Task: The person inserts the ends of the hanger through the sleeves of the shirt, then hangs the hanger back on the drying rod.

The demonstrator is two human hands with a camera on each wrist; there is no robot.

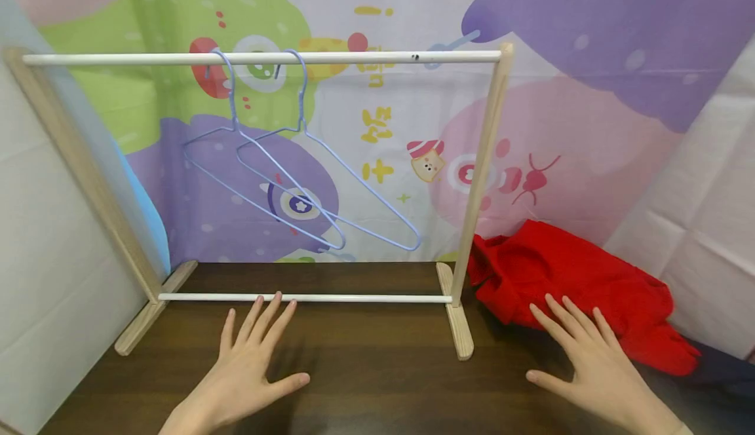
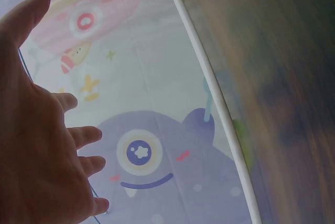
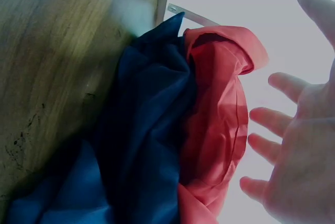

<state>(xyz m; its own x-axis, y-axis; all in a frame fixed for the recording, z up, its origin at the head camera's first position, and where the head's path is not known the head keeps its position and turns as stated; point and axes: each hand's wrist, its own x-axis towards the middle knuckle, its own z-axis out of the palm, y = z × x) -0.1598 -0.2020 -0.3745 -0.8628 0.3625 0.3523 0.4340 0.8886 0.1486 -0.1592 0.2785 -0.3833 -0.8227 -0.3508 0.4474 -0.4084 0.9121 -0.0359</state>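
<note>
My left hand is held over the table with its fingers spread, near the rack's lower white bar, and holds nothing. The right hand, fingers also spread, is in front of a crumpled red garment and holds nothing. In the right wrist view a dark blue cloth lies beside the red garment. Two light blue hangers hang by their hooks from the upper white bar of a wooden rack, with no clothes on them.
The rack stands on wooden feet on a dark brown table. Behind it hangs a curtain with cartoon monsters. White cloth walls close in both sides.
</note>
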